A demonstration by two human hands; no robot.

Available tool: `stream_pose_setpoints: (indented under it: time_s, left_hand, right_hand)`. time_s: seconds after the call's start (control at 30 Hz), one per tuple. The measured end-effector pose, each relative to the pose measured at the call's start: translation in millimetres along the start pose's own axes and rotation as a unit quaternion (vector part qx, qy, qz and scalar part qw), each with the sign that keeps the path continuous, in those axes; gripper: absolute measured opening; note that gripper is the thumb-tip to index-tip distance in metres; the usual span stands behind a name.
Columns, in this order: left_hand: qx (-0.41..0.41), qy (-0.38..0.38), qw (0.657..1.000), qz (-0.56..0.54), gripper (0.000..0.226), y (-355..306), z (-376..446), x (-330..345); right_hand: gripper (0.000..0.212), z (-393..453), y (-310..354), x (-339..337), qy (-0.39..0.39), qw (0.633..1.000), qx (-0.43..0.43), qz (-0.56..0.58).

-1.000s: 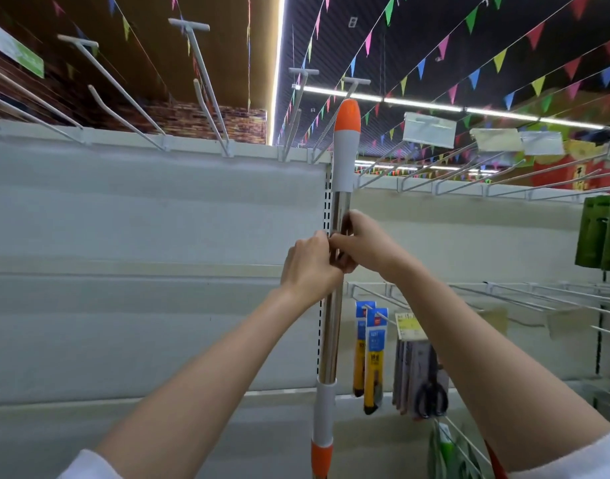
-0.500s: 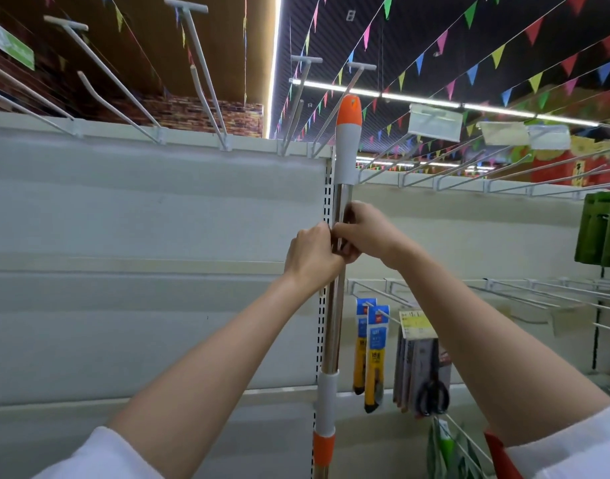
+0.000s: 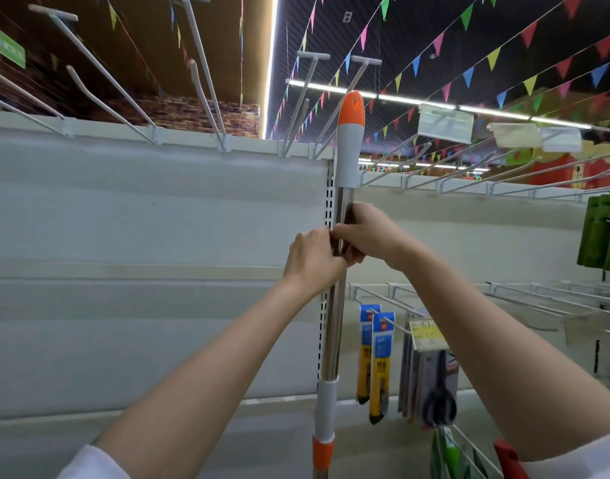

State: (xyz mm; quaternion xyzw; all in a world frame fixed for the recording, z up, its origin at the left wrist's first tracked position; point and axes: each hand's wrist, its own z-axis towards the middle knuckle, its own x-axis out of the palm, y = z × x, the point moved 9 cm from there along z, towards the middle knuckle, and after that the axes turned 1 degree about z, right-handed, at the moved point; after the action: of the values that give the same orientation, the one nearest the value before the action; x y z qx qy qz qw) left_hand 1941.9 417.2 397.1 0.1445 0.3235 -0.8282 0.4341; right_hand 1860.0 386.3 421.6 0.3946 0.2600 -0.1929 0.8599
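A long metal pole [image 3: 332,326] stands upright in front of the shelf upright. It has a grey grip with an orange tip [image 3: 350,108] at the top and a grey and orange collar [image 3: 323,426] lower down. My left hand [image 3: 312,259] grips the steel shaft from the left. Just above it, my right hand [image 3: 369,233] holds the shaft from the right, fingers curled round it. The two hands touch each other at the pole.
White shelf back panels [image 3: 151,219] fill the left. Bare metal hooks [image 3: 207,74] stick out along the top rail. Packaged utility knives [image 3: 379,361] and scissors [image 3: 438,395] hang on hooks lower right. Green packs [image 3: 602,236] hang at far right.
The view has tilted slightly, so the pole and both hands sit a little higher in frame. Both hands keep their hold on the shaft; the right hand has shifted slightly upward.
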Motion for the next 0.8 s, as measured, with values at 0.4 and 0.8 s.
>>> stream_pose_setpoints:
  time_s: [0.4, 0.8]
  left_hand:
    - [-0.044, 0.040, 0.998, -0.025, 0.027, 7.2, -8.9, 12.9]
    - [-0.027, 0.079, 0.996, -0.044, 0.026, 1.7, -7.8, 20.4]
  right_hand:
    - [0.047, 23.7, 38.8, -49.7, -0.082, 0.993, -0.048, 0.072]
    - [0.031, 52.5, 62.0, -60.5, -0.045, 0.898, -0.071, 0.432]
